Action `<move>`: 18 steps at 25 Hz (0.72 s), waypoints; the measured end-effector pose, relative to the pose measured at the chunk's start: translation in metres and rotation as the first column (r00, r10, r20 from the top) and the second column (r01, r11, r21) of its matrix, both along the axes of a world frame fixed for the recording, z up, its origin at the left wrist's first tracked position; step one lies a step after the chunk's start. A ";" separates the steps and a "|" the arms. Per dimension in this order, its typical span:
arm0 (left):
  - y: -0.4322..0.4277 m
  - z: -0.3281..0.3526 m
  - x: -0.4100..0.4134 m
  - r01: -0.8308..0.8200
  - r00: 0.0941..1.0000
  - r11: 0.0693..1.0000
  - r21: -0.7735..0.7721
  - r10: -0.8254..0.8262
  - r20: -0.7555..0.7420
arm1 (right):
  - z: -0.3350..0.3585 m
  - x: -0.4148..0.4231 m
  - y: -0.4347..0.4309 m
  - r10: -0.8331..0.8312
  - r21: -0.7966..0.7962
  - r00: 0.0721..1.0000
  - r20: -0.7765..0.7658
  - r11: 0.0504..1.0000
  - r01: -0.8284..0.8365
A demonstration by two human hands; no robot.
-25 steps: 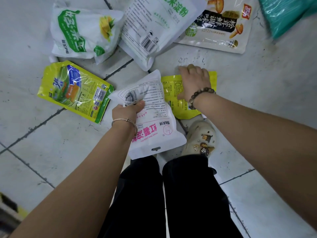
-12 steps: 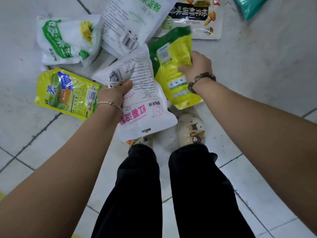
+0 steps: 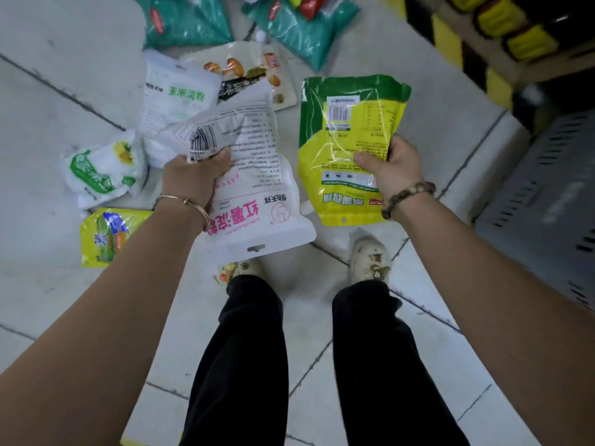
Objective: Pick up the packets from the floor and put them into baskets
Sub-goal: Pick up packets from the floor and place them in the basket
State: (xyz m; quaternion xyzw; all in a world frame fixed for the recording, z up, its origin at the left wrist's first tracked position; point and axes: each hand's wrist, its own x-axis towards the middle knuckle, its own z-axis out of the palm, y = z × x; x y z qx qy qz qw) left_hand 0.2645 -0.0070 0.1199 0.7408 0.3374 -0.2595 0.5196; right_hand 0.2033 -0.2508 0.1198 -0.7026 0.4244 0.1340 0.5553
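Holding white packet (image 3: 254, 175) left, yellow packet (image 3: 347, 149) right.

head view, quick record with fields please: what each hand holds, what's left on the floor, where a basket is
left hand: grips white packet with pink lettering, off the floor
right hand: grips yellow-green packet, off the floor
on floor: white-green packet, yellow packet, white packet with green lettering, mushroom packet, teal packets
basket: grey slotted crate at the right, inside not visible
task state: neither held packet in a basket yet
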 end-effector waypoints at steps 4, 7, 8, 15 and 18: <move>-0.061 0.047 0.002 0.191 0.982 0.981 -0.030 -0.191 -0.004 | 0.068 -0.028 -0.058 -0.149 -0.045 0.987 0.065 0.987 0.152; -0.113 0.082 -0.006 0.320 0.947 0.943 -0.091 -0.318 0.033 | 0.113 -0.056 -0.104 -0.244 -0.003 0.962 0.120 0.969 0.246; -0.131 0.096 -0.011 0.389 0.921 0.916 -0.092 -0.385 0.061 | 0.126 -0.067 -0.120 -0.263 -0.003 0.955 0.137 0.964 0.265; -0.282 0.175 -0.073 0.625 0.761 0.778 -0.057 -0.593 0.263 | 0.200 -0.162 -0.236 -0.388 -0.083 0.880 0.276 0.902 0.423; -0.349 0.193 -0.109 0.670 0.727 0.733 -0.117 -0.617 0.301 | 0.221 -0.215 -0.291 -0.445 -0.138 0.852 0.276 0.859 0.494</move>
